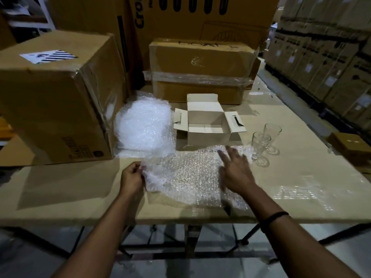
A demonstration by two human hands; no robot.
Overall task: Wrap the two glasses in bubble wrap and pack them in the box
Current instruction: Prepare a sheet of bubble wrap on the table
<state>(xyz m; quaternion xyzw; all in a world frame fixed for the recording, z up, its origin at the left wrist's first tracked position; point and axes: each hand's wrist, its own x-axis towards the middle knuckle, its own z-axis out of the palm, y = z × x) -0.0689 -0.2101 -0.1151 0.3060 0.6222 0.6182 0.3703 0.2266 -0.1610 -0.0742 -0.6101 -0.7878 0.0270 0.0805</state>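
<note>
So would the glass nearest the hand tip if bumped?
Probably. The nearer glass stands upright, tall and slim, so a push near its rim would likely tip it. It looks like smooth clear glass, so probably fragile and slippery. The other glass stands close, so they might clink.

In dim light I face a cardboard-covered surface [70,189] on a dark metal frame [192,235] over a pale grey floor [200,268], hemmed in by a big brown carton [54,101] on my left, a film-wrapped carton [200,69] and a tall printed carton [210,19] ahead, and stacked cartons [321,61] along my right.
</note>
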